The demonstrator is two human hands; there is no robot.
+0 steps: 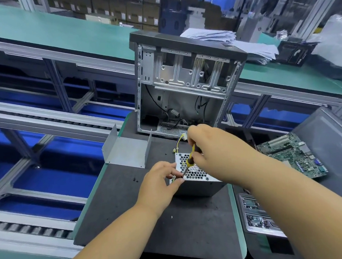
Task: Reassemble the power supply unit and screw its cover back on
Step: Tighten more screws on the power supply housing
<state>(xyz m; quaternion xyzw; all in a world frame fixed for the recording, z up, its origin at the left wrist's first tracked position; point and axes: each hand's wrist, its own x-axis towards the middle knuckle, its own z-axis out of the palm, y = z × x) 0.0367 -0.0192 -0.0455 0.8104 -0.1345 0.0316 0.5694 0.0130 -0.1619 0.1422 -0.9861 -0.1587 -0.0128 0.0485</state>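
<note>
Right hand grips a yellow-and-black-handled screwdriver, its tip at the near-left corner of the grey metal power supply unit.
Left hand pinches that same corner of the unit, which sits on a black foam mat; a bent grey metal cover lies behind it to the left, just before the open silver computer case.

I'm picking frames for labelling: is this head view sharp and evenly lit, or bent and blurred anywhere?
Head view: wide-angle bending curves the conveyor rails at left; the far shelves are soft; the right hand and screwdriver are slightly blurred; lighting is even, with mild glare on the case.
</note>
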